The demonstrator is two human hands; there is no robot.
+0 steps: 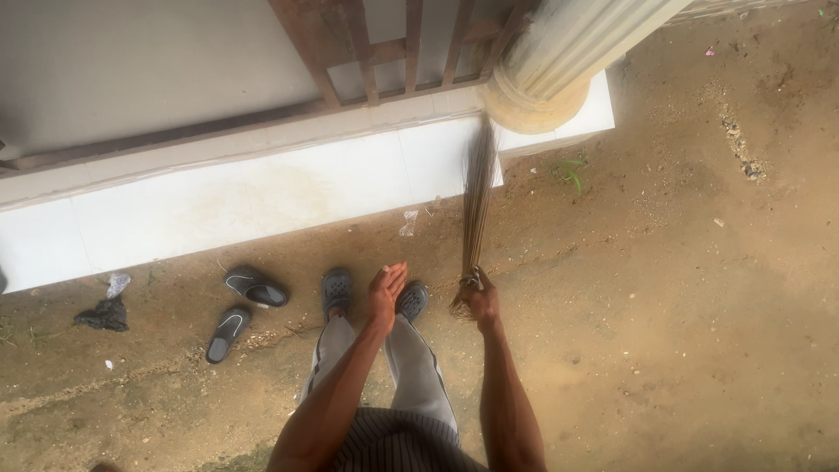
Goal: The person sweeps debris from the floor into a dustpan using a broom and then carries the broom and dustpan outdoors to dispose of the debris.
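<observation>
1. Looking down, the nearest things are the person's two arms, a dark striped top and grey trousers, with only part of the body in view.
2. The right hand (478, 300) is clenched around the bound end of a broom (478, 188) made of thin brown sticks.
3. The broom's long line runs almost straight away from that hand, up the picture, toward the white step (262, 192).
4. The far tip of the broom touches or nearly touches the step just beside the foot of the pillar (546, 74); I cannot tell which.
5. The left hand (385, 288) is flat and released, holding nothing, just beside the right hand and a little apart from the broom's bound end.
6. The right hand is the one on the broom, so it is the nearer one.
7. Two grey shoes (337, 291) on the person's feet stand on the sandy ground (664, 288); the left hand covers part of one.
8. A pair of black slippers (254, 286) lies off to the left side, near a dark rag (103, 315).
9. A scrap of litter (408, 223) lies between the feet and the step.
10. Farther off, brown bars (384, 48) rise above the step, cut off at the top edge.
11. The pillar's top is also cut off, and the broom's sticks look blurred.
</observation>
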